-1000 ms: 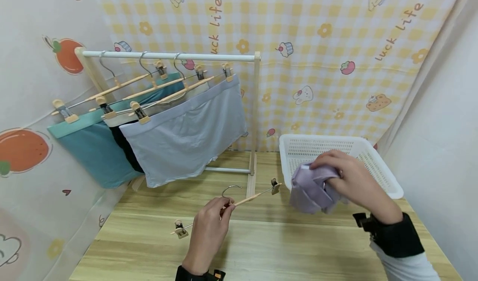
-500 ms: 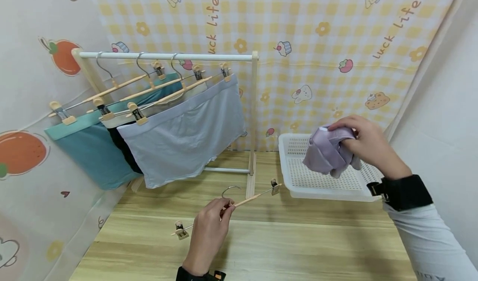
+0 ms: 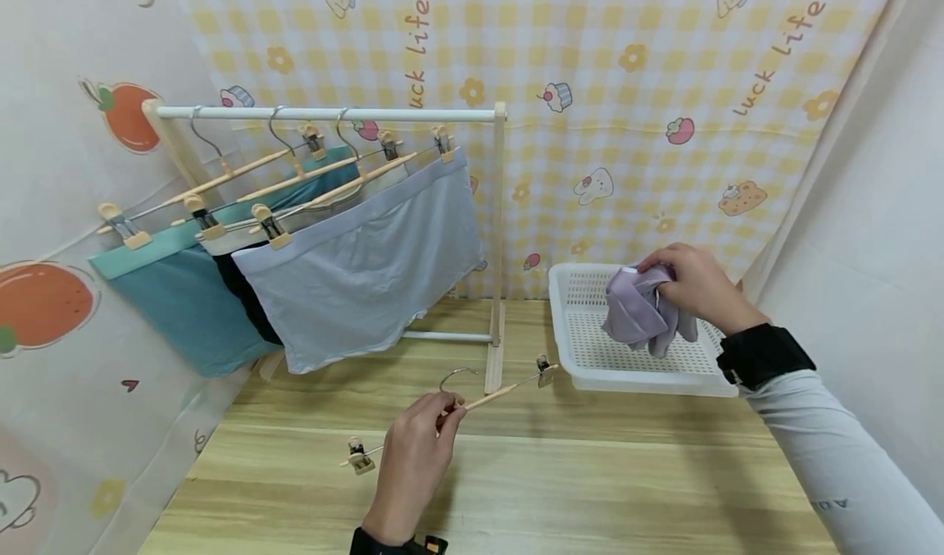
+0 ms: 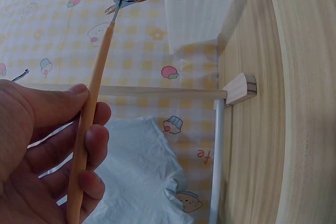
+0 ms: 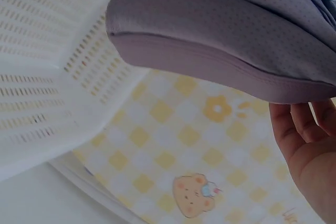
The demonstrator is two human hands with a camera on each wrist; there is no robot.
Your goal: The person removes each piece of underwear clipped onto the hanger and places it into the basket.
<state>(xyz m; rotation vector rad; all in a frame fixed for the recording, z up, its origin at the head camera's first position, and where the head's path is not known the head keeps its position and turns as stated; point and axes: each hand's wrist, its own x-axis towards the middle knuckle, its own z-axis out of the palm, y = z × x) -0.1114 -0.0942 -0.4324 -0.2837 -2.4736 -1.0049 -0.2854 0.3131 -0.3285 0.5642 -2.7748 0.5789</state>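
Observation:
My left hand point(image 3: 418, 457) grips the middle of a clip hanger point(image 3: 492, 396) above the table; in the left wrist view the fingers curl round its wooden bar point(image 4: 92, 103). One clip shows at each end of the hanger, with nothing held in either. Over the white basket, my right hand point(image 3: 696, 284) pinches the top edge of bunched lilac underwear point(image 3: 637, 313). In the right wrist view the lilac cloth point(image 5: 210, 45) hangs in folds from the fingertips, with the basket wall beside it. The thumb is hidden there.
A rack with a white rail point(image 3: 398, 115) stands at the left. Several hangers on it carry teal shorts point(image 3: 184, 301), a black-and-white piece mostly hidden, and pale grey-blue shorts point(image 3: 369, 268). The white perforated basket point(image 3: 612, 379) stands at the back right of the wooden table point(image 3: 590, 481).
The right hand has carried the lilac underwear from the basket's front edge back over the basket, up and then slightly down. The left hand and its hanger have stayed nearly still.

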